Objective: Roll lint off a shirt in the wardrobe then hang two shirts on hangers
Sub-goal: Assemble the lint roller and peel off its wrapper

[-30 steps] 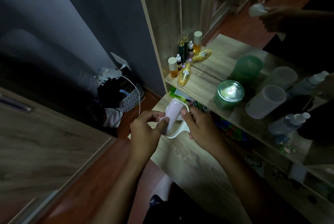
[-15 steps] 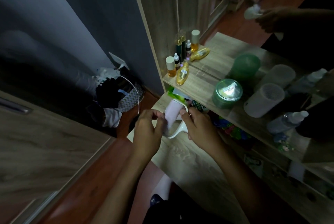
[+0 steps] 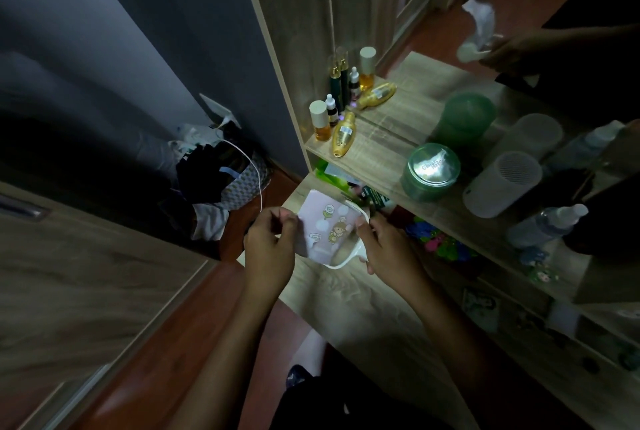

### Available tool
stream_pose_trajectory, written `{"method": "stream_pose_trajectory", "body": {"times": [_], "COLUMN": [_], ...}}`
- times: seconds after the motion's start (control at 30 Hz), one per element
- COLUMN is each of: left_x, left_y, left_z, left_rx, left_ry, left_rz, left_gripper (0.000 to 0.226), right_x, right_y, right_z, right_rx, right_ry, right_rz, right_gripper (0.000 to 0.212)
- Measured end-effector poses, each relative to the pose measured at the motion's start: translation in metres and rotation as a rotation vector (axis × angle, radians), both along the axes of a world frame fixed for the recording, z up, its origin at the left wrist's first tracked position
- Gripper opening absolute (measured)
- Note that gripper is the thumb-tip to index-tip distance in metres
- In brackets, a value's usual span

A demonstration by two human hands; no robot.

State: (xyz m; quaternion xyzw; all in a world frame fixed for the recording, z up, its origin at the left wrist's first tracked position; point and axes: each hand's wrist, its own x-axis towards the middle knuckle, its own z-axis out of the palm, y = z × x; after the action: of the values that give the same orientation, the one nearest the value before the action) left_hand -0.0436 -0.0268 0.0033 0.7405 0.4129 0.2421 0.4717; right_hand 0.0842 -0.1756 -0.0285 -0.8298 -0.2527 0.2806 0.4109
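Observation:
I hold a lint roller with a white curved handle in front of a wooden dressing table. My right hand grips the roller by its handle and end. My left hand pinches the edge of a pale pink sheet printed with small cartoon figures, pulled out flat from the roller. No shirt or hanger is in view.
The wooden shelf carries small amber bottles, a green jar, a white perforated cylinder and a spray bottle. A mirror behind reflects them. A bag of clothes sits on the floor at left, beside a wardrobe door.
My left hand has peeled the pink sheet away from the roller, so it now lies spread flat between both hands. The view has shifted slightly.

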Motion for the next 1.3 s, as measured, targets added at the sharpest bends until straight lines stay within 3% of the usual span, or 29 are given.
{"method": "stream_pose_trajectory", "body": {"times": [0.27,0.4,0.5,0.6,0.87,1.1,1.3], "left_x": [0.006,0.008,0.009,0.007,-0.001,-0.005,-0.001], "left_y": [0.003,0.000,-0.001,-0.001,-0.002,-0.004,-0.002], "left_z": [-0.035,-0.046,-0.054,-0.065,-0.086,-0.093,-0.086], "left_rx": [-0.001,0.048,0.014,-0.007,-0.112,-0.178,-0.177], "left_ry": [0.039,0.080,0.092,0.127,0.175,0.177,0.191], "left_rz": [-0.013,0.003,0.023,0.037,0.074,0.083,0.104], "left_gripper": [0.017,0.017,0.017,0.013,0.004,0.005,0.015], "right_x": [0.005,0.006,0.004,0.002,-0.005,-0.010,-0.005], "right_y": [-0.014,-0.022,-0.026,-0.031,-0.037,-0.040,-0.042], "right_z": [-0.050,-0.073,-0.084,-0.102,-0.133,-0.149,-0.144], "right_rx": [-0.073,-0.101,-0.098,-0.165,-0.320,-0.377,-0.553], "right_ry": [0.075,0.091,0.123,0.054,0.175,0.133,-0.085], "right_rz": [-0.152,-0.200,-0.221,-0.210,-0.210,-0.238,-0.106], "right_gripper": [0.043,0.037,0.028,0.032,0.038,0.036,0.029]}}
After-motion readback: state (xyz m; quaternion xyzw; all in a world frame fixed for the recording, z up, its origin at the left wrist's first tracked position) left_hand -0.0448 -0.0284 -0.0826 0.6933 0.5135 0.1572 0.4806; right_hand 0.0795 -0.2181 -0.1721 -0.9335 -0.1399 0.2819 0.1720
